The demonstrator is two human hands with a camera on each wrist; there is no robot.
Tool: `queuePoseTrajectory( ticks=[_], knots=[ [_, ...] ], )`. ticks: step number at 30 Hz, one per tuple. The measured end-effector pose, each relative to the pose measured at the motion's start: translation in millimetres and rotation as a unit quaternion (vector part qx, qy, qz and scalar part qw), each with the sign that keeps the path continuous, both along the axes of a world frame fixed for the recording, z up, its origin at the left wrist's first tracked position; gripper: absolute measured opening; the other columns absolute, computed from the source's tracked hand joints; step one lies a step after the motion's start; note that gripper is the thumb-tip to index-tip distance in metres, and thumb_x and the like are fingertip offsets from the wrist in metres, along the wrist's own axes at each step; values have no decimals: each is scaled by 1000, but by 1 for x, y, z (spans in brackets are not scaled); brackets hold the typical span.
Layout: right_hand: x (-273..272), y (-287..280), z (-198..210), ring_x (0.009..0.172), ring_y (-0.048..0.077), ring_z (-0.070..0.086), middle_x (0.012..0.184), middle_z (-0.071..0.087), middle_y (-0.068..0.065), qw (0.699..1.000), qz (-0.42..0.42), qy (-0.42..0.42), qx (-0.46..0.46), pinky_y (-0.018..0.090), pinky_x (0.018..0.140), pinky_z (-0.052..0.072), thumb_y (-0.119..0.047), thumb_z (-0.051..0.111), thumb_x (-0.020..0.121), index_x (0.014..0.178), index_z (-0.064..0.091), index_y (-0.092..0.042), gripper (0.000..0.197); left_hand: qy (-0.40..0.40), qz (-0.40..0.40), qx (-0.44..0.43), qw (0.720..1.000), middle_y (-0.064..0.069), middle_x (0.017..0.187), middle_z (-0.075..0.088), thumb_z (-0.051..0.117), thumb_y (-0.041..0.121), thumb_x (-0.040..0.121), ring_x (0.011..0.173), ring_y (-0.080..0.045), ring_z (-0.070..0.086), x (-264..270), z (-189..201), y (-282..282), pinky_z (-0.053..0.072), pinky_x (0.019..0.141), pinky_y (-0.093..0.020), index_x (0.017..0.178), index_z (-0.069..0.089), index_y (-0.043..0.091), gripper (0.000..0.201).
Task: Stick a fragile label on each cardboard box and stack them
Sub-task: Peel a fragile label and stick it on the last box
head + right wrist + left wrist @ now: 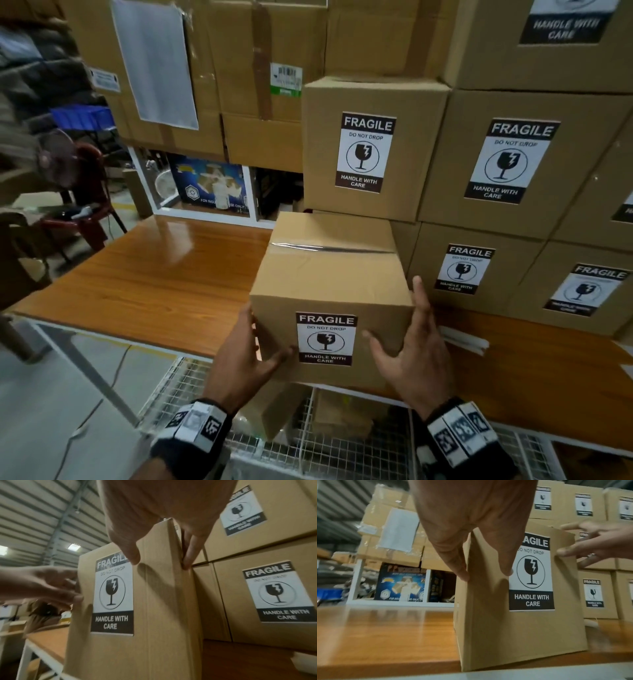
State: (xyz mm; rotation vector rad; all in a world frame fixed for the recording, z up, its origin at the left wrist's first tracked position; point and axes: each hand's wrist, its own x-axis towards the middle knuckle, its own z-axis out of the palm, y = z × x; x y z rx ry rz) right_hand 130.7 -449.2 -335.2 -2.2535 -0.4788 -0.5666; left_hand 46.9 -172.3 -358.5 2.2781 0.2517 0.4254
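A cardboard box (330,291) is seen at the near edge of the counter (164,274), its fragile label (326,338) already stuck flat on the side facing the person. The labelling step for this box is therefore judged to be done, and the stacking step is in hand.

The box is taken from both sides. The left hand (248,356) is laid against the box's 9 o'clock side, thumb stretched over the front face toward the label; the right hand (409,349) is set on the 3 o'clock corner, thumb on the front and fingers (190,553) extended along the side. Each grip is spread wide, with fingers nearly straight, pressed on the cardboard rather than curled round it. Whether the box is lifted clear of the counter cannot be told for certain.

A stack of labelled boxes (486,164) is piled at 1 to 3 o'clock, just behind and beside the held box.

For the next move, firm inward pressure from both palms would be called for, then a lift and a placing beside or upon the stack, label kept outward and edges squared.
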Motion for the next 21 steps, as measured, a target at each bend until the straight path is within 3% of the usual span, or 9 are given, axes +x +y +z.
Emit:
queuePoseTrajectory(
  ticks=[2, 3, 6, 10, 13, 17, 21],
  knots=[
    [0, 4, -3, 122, 33, 62, 158, 41, 14, 998, 18, 29, -49, 37, 87, 59, -46, 89, 75, 161, -13, -42, 134, -5, -1, 20, 1000, 34, 121, 50, 87, 50, 72, 109, 10, 56, 5, -2, 0, 59, 94, -36, 141, 28, 48, 91],
    [0, 7, -5, 121, 33, 63, 156, 42, 14, 998, 17, 22, -61, 37, 84, 61, -47, 88, 75, 160, -14, -46, 133, -9, 4, 20, 1000, 31, 122, 53, 88, 49, 71, 112, 5, 58, 5, -2, 0, 59, 94, -37, 140, 31, 46, 90],
    [-6, 16, -8, 117, 30, 64, 146, 49, 13, 997, 9, 1, -71, 39, 79, 63, -50, 87, 74, 161, 4, -45, 121, -30, 28, 7, 999, 24, 125, 58, 92, 42, 68, 118, -8, 59, 0, 1, 5, 57, 95, -39, 138, 38, 39, 89],
    [-22, 24, 4, 104, 23, 66, 131, 58, 8, 997, 41, -18, -55, 32, 72, 62, -58, 82, 73, 157, 21, -37, 106, -61, 46, 1, 997, 26, 117, 56, 94, 36, 67, 113, -9, 60, -24, 17, 22, 52, 87, -27, 132, 39, 42, 86],
    [-33, 36, 28, 107, 21, 66, 133, 58, 6, 997, 60, -32, -34, 29, 75, 60, -61, 79, 73, 157, 22, -35, 104, -87, 60, 13, 994, 26, 117, 55, 93, 40, 65, 108, -9, 61, -46, 45, 34, 51, 82, -22, 134, 38, 42, 88],
    [-43, 61, 72, 118, 22, 63, 144, 52, 3, 994, 91, -61, -3, 43, 81, 64, -66, 74, 75, 160, 12, -46, 107, -134, 82, 33, 987, 22, 125, 54, 88, 48, 64, 110, -11, 60, -77, 99, 51, 56, 89, -37, 137, 32, 50, 93],
    [-48, 89, 126, 117, 26, 63, 143, 55, 9, 987, 111, -111, 27, 48, 84, 62, -68, 70, 79, 164, 9, -40, 108, -177, 113, 73, 975, -3, 146, 53, 87, 44, 66, 117, -18, 56, -103, 157, 64, 55, 92, -58, 153, 9, 59, 118]
  ],
)
